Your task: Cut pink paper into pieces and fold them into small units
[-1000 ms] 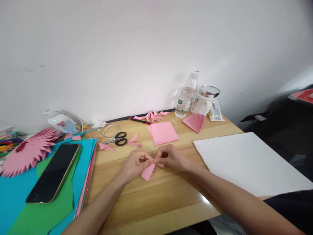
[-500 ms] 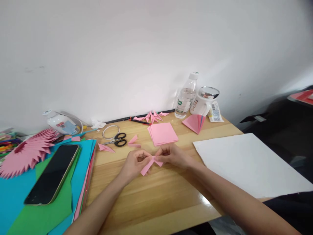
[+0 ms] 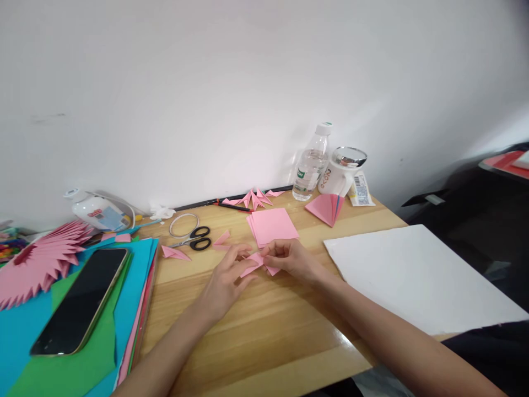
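Note:
A small folded piece of pink paper [image 3: 251, 264] is held over the wooden table between my two hands. My left hand [image 3: 226, 281] has its thumb and fingers on the paper's left wing. With fingertips pinched, my right hand [image 3: 289, 259] grips the paper near its middle fold, and part of its right wing shows below the fingers. Just beyond my hands lies a stack of pink paper squares [image 3: 273, 226]. Left of the stack are a folded pink strip [image 3: 222, 241], black-handled scissors [image 3: 199, 239] and another folded pink piece [image 3: 176, 253].
Along the wall stand a water bottle [image 3: 311, 170], a white mug [image 3: 339, 173] and a white bottle [image 3: 97, 210]. A white board [image 3: 417, 281] covers the right side. At left, a phone [image 3: 80, 300] and a pleated pink paper fan [image 3: 45, 262] rest on coloured sheets [image 3: 138, 298].
The pink paper has turned, its left wing swinging up from pointing down. My left fingers have spread and shifted onto that wing. My right hand stays pinched on it.

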Demonstrator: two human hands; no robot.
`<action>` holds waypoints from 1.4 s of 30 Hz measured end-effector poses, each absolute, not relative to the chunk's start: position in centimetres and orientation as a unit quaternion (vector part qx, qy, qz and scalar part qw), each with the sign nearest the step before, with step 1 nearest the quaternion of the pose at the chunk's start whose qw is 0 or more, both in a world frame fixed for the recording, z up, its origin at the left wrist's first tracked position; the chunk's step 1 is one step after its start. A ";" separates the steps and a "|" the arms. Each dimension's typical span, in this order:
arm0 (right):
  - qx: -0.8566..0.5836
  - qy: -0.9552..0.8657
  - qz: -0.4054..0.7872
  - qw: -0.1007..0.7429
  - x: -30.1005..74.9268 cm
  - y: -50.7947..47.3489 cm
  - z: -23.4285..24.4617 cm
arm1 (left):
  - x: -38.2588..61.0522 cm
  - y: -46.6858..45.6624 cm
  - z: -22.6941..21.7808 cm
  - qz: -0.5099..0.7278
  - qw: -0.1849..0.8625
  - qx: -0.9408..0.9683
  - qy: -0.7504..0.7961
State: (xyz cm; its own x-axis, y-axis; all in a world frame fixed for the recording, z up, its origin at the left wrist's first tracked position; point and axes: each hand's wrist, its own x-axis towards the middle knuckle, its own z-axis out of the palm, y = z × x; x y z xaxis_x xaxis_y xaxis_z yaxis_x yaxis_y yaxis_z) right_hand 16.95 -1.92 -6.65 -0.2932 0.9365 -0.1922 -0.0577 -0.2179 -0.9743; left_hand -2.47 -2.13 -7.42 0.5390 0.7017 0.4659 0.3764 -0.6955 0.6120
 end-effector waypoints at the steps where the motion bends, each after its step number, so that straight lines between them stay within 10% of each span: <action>1: -0.453 -0.484 0.638 0.392 17.0 -1.9 -6.7 | -2.5 -2.1 -7.5 0.370 0.218 0.847 0.313; 42: -0.440 -0.575 0.528 0.443 15.2 -3.6 -7.8 | -1.2 -2.3 -5.3 0.429 0.456 0.614 0.481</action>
